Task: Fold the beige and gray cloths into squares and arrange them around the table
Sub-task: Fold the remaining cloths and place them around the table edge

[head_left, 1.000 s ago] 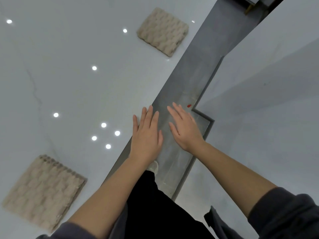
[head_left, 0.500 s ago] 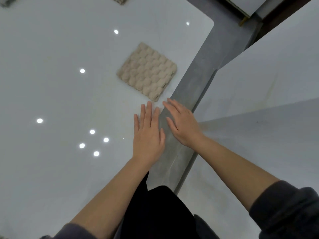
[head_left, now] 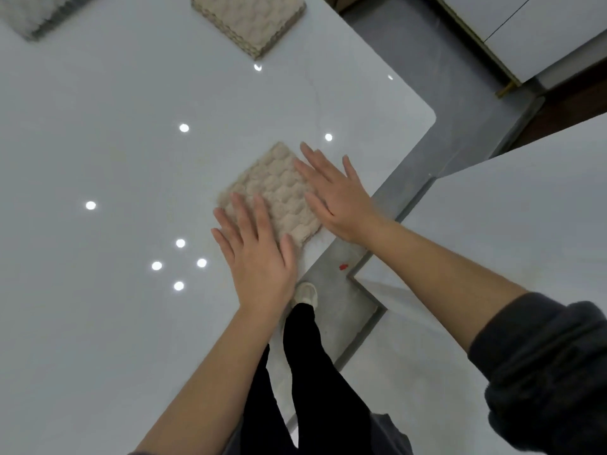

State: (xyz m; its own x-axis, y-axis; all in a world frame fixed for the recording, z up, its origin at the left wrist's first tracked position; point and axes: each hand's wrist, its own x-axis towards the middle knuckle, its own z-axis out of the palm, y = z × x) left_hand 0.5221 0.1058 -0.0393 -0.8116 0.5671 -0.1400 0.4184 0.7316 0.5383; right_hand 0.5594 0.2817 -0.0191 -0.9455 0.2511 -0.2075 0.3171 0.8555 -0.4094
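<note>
A folded beige cloth [head_left: 274, 192] with a bumpy quilted surface lies as a square near the right edge of the glossy white table [head_left: 98, 159]. My left hand [head_left: 259, 251] lies flat with straight fingers on its near-left corner. My right hand [head_left: 335, 195] rests flat on its right side, fingers spread. A second folded beige cloth [head_left: 249, 18] sits at the far edge near the table's corner. A gray cloth [head_left: 36, 13], blurred, shows at the top left.
The table's rounded corner [head_left: 427, 116] is at the right, with gray floor [head_left: 410, 60] beyond. A white counter [head_left: 509, 224] stands to the right across a narrow gap. My dark trouser leg and light shoe [head_left: 305, 293] stand in that gap beside a small red mark [head_left: 343, 267].
My view moved forward along the table edge. Both hands went from hovering over the edge and floor gap to lying flat on the near beige cloth.
</note>
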